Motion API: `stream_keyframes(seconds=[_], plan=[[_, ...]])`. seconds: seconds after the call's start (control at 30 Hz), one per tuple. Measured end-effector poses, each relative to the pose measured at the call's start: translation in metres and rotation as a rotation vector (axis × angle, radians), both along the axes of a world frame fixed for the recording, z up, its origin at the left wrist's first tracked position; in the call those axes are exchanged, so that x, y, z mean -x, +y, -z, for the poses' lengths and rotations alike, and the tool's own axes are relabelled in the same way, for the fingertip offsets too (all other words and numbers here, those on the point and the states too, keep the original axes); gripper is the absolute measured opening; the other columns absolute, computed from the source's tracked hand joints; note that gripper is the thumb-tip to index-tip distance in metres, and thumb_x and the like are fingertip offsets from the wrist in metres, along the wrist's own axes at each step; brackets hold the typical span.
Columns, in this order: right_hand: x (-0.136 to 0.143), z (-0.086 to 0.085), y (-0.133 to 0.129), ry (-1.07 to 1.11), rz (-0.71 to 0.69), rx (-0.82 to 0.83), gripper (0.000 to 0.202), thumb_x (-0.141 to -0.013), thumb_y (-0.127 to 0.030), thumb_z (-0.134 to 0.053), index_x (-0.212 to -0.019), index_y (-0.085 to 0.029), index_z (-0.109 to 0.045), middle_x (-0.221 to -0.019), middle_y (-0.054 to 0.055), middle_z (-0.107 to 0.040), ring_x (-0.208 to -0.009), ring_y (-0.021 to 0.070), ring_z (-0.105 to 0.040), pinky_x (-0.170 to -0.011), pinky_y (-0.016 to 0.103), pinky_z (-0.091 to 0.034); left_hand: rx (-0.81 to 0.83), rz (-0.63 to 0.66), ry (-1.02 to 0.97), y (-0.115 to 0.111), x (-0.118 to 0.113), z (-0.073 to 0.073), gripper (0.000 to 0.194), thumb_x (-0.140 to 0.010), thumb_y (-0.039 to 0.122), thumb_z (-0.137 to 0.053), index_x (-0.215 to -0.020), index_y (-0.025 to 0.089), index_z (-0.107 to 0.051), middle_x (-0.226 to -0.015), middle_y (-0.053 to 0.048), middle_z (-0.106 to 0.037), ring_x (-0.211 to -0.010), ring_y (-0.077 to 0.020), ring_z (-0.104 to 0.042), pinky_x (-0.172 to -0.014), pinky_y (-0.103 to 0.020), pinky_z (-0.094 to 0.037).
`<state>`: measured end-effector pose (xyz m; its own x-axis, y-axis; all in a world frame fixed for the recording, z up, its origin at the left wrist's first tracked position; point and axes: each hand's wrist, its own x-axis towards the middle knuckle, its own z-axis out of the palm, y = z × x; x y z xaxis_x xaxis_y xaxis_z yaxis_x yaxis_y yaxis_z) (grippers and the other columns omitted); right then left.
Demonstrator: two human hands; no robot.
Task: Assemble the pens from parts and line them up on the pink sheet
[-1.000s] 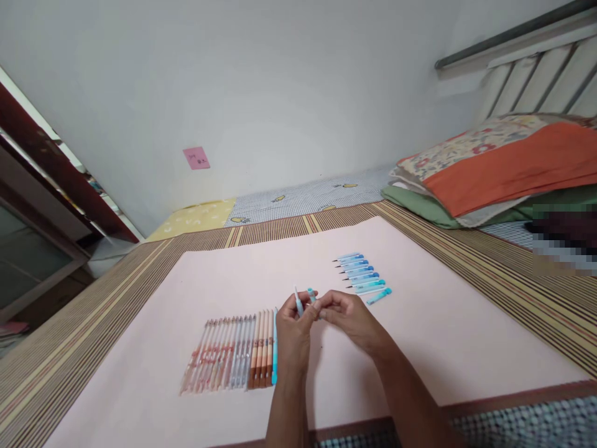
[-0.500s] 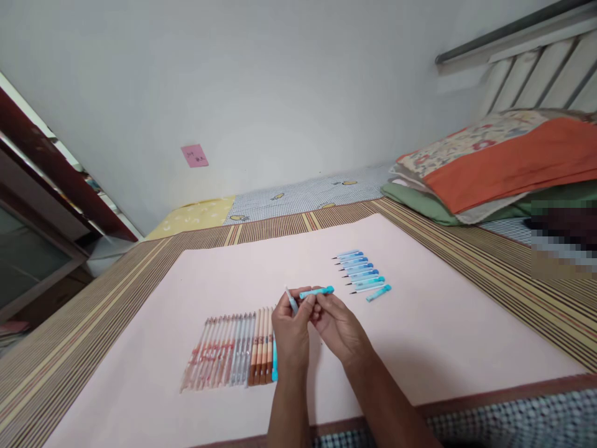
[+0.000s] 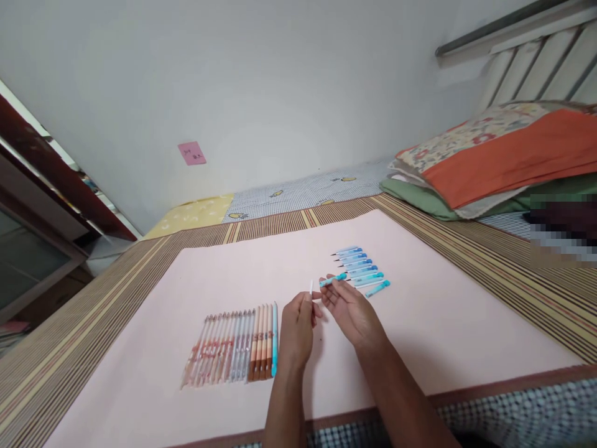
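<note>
Left hand (image 3: pixel 298 320) holding white stick (image 3: pixel 311 287), right hand (image 3: pixel 355 311) pinching turquoise tube (image 3: pixel 333 280); pens (image 3: pixel 263 345) lying on pink sheet (image 3: pixel 233 274), wall (image 3: pixel 298 93) rising behind.

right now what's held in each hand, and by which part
Left hand: slim white piece, by its lower part. Right hand: turquoise pen piece, near its middle.

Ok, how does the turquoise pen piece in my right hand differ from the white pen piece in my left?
Colour: the turquoise pen piece is blue-green, while the white pen piece looks plain white.
Pose: the turquoise one lies nearly level across the picture; the white one points up it.
Visibility: much of the turquoise one's length shows, but only the white one's end clears the fingers.
Shared: both look slim and are hand-held.
</note>
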<state>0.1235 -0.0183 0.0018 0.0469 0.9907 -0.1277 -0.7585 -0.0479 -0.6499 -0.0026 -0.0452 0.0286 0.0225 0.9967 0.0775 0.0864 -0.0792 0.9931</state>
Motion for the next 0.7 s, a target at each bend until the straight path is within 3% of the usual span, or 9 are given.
stream_keyframes(seconds=[0.17,0.33,0.43,0.7], plan=[[-0.002,-0.002,0.001,-0.033,-0.005,-0.027,0.034,-0.07,-0.039,-0.086,-0.094,-0.022,-0.071,-0.097,0.006,-0.073,-0.088,0.0195,-0.067,-0.082,0.036,-0.055,-0.013,0.026,0.091,0.002,-0.001,0.002,0.037,-0.093,0.047,-0.05,-0.078,0.019,-0.069,-0.064,0.0,-0.058,-0.053,-0.0121,-0.042,-0.056,-0.025,-0.033],[-0.003,-0.003,0.002,0.006,0.01,-0.012,0.033,-0.069,-0.037,-0.087,-0.093,-0.022,-0.071,-0.094,0.004,-0.072,-0.087,0.0179,-0.065,-0.079,0.032,-0.054,0.018,0.035,0.081,-0.001,-0.003,-0.003,0.034,-0.093,0.044,-0.049,-0.097,0.019,-0.072,-0.064,0.001,-0.056,-0.052,-0.0121,-0.042,-0.054,-0.024,-0.033],[-0.004,-0.005,0.001,0.003,0.02,-0.019,0.031,-0.069,-0.037,-0.087,-0.092,-0.021,-0.072,-0.093,0.004,-0.071,-0.086,0.018,-0.065,-0.077,0.033,-0.053,0.043,0.052,0.074,-0.002,-0.003,-0.005,0.032,-0.092,0.044,-0.051,-0.094,0.019,-0.072,-0.064,0.002,-0.056,-0.05,-0.0116,-0.04,-0.052,-0.024,-0.031],[-0.01,-0.011,-0.001,-0.303,-0.016,-0.169,0.039,-0.075,-0.045,-0.081,-0.105,-0.022,-0.072,-0.093,0.005,-0.072,-0.084,0.0187,-0.065,-0.08,0.035,-0.052,0.019,0.034,0.056,-0.001,-0.003,-0.001,0.034,-0.089,0.048,-0.056,-0.077,0.019,-0.067,-0.061,0.0,-0.057,-0.052,-0.013,-0.043,-0.054,-0.026,-0.031]])
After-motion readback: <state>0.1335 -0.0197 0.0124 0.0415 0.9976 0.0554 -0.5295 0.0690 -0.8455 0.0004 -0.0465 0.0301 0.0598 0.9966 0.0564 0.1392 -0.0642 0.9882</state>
